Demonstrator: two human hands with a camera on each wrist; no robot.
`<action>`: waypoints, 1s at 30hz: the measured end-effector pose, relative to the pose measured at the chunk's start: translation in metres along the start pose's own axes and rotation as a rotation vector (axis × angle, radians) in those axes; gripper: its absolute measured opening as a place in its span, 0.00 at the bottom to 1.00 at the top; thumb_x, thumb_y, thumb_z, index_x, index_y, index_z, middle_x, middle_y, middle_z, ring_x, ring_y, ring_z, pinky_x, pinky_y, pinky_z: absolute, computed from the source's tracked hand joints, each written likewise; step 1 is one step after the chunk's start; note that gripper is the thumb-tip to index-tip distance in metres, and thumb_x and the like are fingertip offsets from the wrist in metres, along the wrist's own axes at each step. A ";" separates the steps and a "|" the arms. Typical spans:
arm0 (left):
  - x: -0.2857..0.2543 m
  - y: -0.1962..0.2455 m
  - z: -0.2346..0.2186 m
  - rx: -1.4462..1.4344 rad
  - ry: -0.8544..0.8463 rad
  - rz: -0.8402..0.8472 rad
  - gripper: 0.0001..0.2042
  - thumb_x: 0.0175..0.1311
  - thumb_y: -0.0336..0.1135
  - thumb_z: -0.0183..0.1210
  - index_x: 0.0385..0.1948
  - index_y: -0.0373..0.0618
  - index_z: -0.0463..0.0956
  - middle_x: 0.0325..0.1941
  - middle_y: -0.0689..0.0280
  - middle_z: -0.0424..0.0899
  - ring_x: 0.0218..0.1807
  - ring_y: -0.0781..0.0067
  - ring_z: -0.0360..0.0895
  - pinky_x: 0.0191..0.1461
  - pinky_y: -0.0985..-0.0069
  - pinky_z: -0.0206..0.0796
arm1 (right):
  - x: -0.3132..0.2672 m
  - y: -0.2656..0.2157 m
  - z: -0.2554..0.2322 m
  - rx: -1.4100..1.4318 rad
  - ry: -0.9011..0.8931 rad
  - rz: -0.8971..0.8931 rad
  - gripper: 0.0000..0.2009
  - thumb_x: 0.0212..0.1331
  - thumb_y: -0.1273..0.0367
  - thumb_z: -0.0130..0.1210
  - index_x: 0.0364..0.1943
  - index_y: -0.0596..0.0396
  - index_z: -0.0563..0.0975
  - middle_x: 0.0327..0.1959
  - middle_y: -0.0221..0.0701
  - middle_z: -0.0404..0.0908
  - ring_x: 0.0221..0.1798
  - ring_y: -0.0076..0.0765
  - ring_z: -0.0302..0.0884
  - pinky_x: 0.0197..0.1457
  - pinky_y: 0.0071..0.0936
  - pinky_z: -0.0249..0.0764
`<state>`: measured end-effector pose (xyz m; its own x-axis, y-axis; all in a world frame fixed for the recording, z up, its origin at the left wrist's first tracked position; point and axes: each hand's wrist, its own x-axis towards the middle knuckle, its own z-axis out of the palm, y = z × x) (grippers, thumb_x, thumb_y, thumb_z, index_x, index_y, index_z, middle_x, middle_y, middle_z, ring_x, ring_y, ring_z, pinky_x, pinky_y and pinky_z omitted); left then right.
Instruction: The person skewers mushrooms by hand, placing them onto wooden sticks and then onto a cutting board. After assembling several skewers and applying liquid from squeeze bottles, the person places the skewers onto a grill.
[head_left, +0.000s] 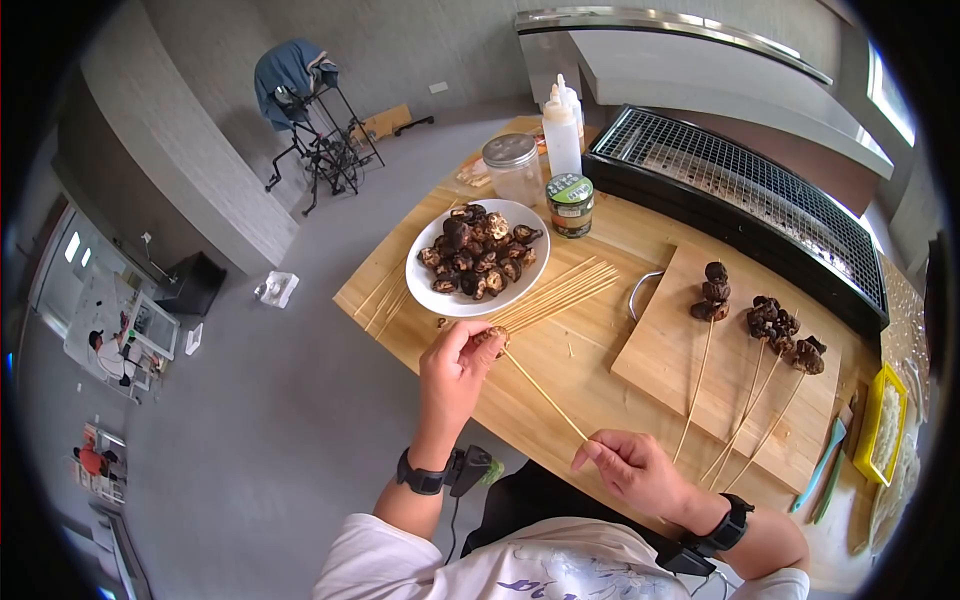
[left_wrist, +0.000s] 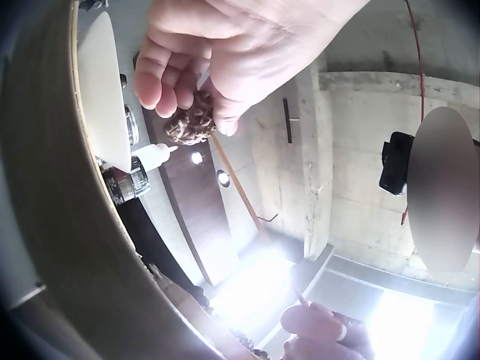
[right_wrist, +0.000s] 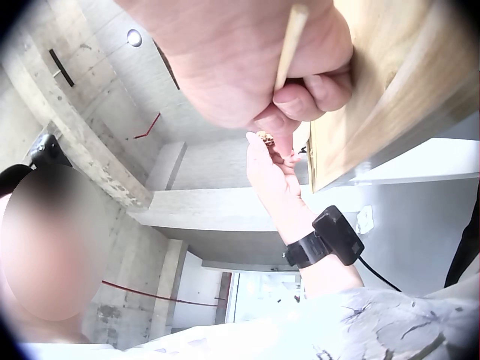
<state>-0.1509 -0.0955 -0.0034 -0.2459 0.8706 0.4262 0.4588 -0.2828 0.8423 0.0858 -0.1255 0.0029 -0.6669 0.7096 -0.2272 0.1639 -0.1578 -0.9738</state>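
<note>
In the head view my left hand [head_left: 452,368] pinches a brown shiitake mushroom [head_left: 498,340] between thumb and fingers, in front of a white oval plate [head_left: 438,303] piled with mushrooms [head_left: 462,243]. The same wrinkled mushroom [left_wrist: 192,124] shows in the left wrist view, with the skewer's far end at it. My right hand [head_left: 636,470] grips a thin bamboo skewer [head_left: 545,396] near its other end, over the table's front edge. That end of the skewer [right_wrist: 291,46] sticks out past the curled fingers in the right wrist view.
Loose skewers [head_left: 570,293] lie beside the plate. Several filled mushroom skewers [head_left: 716,290] rest on a wooden board [head_left: 655,330] at right. Behind stand a black grill [head_left: 730,190], squeeze bottles [head_left: 562,140], a glass jar [head_left: 512,175] and a green-lidded can [head_left: 571,208]. A yellow tray [head_left: 902,400] sits far right.
</note>
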 end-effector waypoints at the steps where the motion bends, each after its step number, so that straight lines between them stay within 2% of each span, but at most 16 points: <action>1: -0.001 0.000 0.000 0.000 0.001 0.000 0.09 0.56 0.33 0.59 0.34 0.37 0.73 0.25 0.68 0.75 0.21 0.84 0.70 0.24 0.85 0.63 | 0.000 0.001 0.000 -0.012 -0.010 -0.030 0.15 0.66 0.62 0.40 0.33 0.58 0.75 0.10 0.17 0.57 0.14 0.12 0.52 0.18 0.14 0.50; 3: -0.003 -0.002 0.001 0.232 0.056 0.224 0.10 0.52 0.31 0.62 0.34 0.39 0.73 0.27 0.65 0.76 0.21 0.81 0.72 0.25 0.83 0.65 | 0.000 0.000 0.000 -0.027 -0.003 -0.028 0.15 0.66 0.63 0.40 0.33 0.58 0.75 0.10 0.17 0.57 0.14 0.12 0.52 0.18 0.14 0.50; 7: -0.006 0.007 0.001 0.334 0.081 0.310 0.12 0.50 0.31 0.63 0.34 0.41 0.73 0.27 0.65 0.76 0.21 0.78 0.72 0.24 0.83 0.65 | 0.000 0.000 0.000 -0.080 0.026 -0.060 0.14 0.66 0.64 0.41 0.33 0.58 0.75 0.10 0.18 0.57 0.14 0.13 0.52 0.18 0.16 0.50; 9: -0.006 0.003 0.000 0.368 0.103 0.405 0.13 0.49 0.32 0.64 0.35 0.42 0.72 0.27 0.65 0.76 0.20 0.77 0.72 0.23 0.83 0.65 | -0.001 -0.001 0.000 -0.123 0.033 -0.072 0.13 0.65 0.65 0.41 0.32 0.58 0.75 0.10 0.18 0.57 0.14 0.13 0.51 0.18 0.16 0.50; 11: -0.005 0.004 -0.002 0.304 0.092 0.387 0.13 0.49 0.32 0.64 0.35 0.41 0.72 0.26 0.65 0.76 0.21 0.79 0.72 0.24 0.84 0.65 | -0.002 -0.003 0.000 -0.164 0.038 -0.084 0.13 0.65 0.65 0.41 0.32 0.58 0.75 0.10 0.18 0.56 0.15 0.14 0.50 0.18 0.17 0.50; 13: -0.004 0.002 -0.005 0.238 0.082 0.369 0.13 0.49 0.32 0.64 0.35 0.41 0.72 0.26 0.65 0.76 0.21 0.80 0.72 0.24 0.84 0.65 | -0.002 -0.006 -0.001 -0.220 0.059 -0.054 0.08 0.61 0.70 0.44 0.32 0.53 0.76 0.10 0.27 0.58 0.15 0.22 0.54 0.19 0.22 0.56; 15: -0.003 -0.004 -0.010 0.015 -0.009 0.311 0.11 0.53 0.33 0.61 0.35 0.40 0.72 0.30 0.65 0.76 0.26 0.81 0.73 0.27 0.84 0.65 | -0.002 -0.006 -0.002 -0.232 0.063 -0.070 0.07 0.61 0.70 0.44 0.32 0.52 0.76 0.10 0.28 0.58 0.14 0.22 0.55 0.19 0.23 0.56; 16: -0.004 -0.006 -0.011 0.015 -0.007 0.311 0.11 0.53 0.33 0.61 0.35 0.40 0.72 0.30 0.65 0.76 0.26 0.81 0.73 0.27 0.84 0.65 | -0.002 -0.005 -0.002 -0.242 0.067 -0.085 0.07 0.61 0.70 0.44 0.32 0.52 0.76 0.10 0.29 0.58 0.14 0.23 0.55 0.19 0.23 0.56; 18: -0.005 -0.008 -0.012 -0.295 -0.064 0.091 0.11 0.58 0.34 0.57 0.38 0.39 0.70 0.36 0.63 0.76 0.32 0.79 0.74 0.31 0.83 0.67 | -0.001 -0.003 0.000 -0.252 0.067 -0.101 0.07 0.61 0.70 0.45 0.32 0.52 0.76 0.10 0.29 0.58 0.14 0.24 0.55 0.19 0.23 0.56; 22: -0.003 -0.001 -0.008 -0.395 -0.077 -0.019 0.13 0.63 0.40 0.51 0.39 0.38 0.69 0.41 0.61 0.74 0.38 0.74 0.74 0.39 0.80 0.68 | -0.001 -0.006 0.000 -0.259 0.070 -0.105 0.07 0.61 0.70 0.45 0.31 0.53 0.76 0.10 0.29 0.59 0.14 0.25 0.55 0.19 0.24 0.57; 24: 0.000 0.001 -0.004 -0.852 -0.232 -0.268 0.14 0.61 0.39 0.53 0.43 0.39 0.68 0.45 0.58 0.75 0.38 0.71 0.76 0.41 0.78 0.70 | -0.002 -0.006 0.000 -0.261 0.078 -0.118 0.07 0.61 0.70 0.45 0.31 0.53 0.76 0.10 0.29 0.59 0.14 0.26 0.55 0.19 0.24 0.57; 27: -0.001 -0.004 -0.002 -0.995 -0.293 -0.320 0.15 0.62 0.41 0.51 0.44 0.41 0.68 0.49 0.54 0.73 0.40 0.67 0.76 0.45 0.73 0.69 | -0.002 -0.004 -0.001 -0.272 0.087 -0.136 0.07 0.60 0.71 0.45 0.31 0.53 0.76 0.10 0.30 0.59 0.13 0.27 0.56 0.19 0.24 0.58; 30: -0.003 -0.006 -0.003 -1.072 -0.299 -0.360 0.15 0.62 0.40 0.52 0.44 0.41 0.68 0.49 0.54 0.73 0.40 0.66 0.76 0.47 0.72 0.69 | -0.003 -0.005 0.000 -0.312 0.100 -0.165 0.06 0.59 0.72 0.46 0.31 0.53 0.76 0.10 0.32 0.61 0.13 0.29 0.59 0.19 0.25 0.59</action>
<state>-0.1552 -0.0974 -0.0087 0.0616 0.9894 0.1317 -0.5865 -0.0709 0.8069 0.0865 -0.1266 0.0084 -0.6309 0.7743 -0.0500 0.2840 0.1705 -0.9435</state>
